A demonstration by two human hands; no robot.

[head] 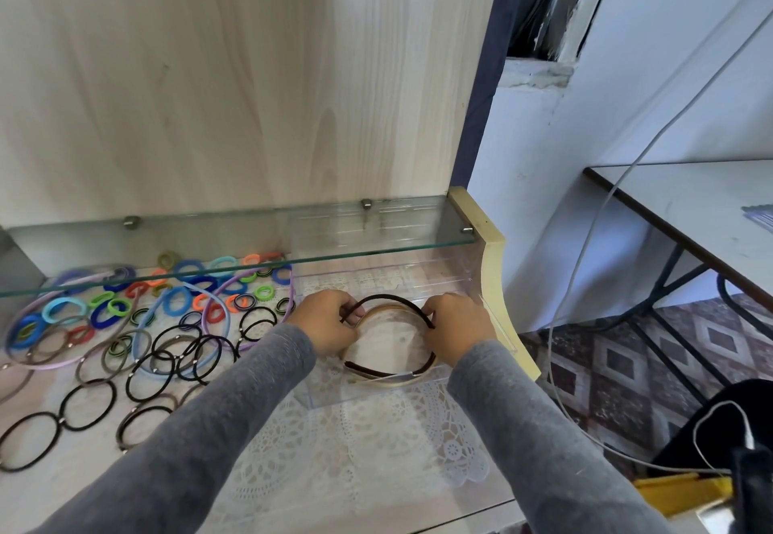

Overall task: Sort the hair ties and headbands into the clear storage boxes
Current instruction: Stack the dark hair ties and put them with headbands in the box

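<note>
Coloured hair ties point(223, 262) blurred behind glass shelf point(376, 232) edge, black ties point(25, 420) cut off by left edge

The single head-worn camera is looking forward and down over the table point(96, 462), facing its back edge and the wooden back panel point(209, 73) almost squarely. It is sitting close. Both sleeves are entering from the bottom of the frame, and the left hand point(326, 320) and right hand point(456, 328) are meeting near mid-frame, close to the glass shelf's point(234, 232) front edge. The wide lens is bowing straight lines and taking in the patterned floor point(606, 366) beyond the table's right edge.
</note>
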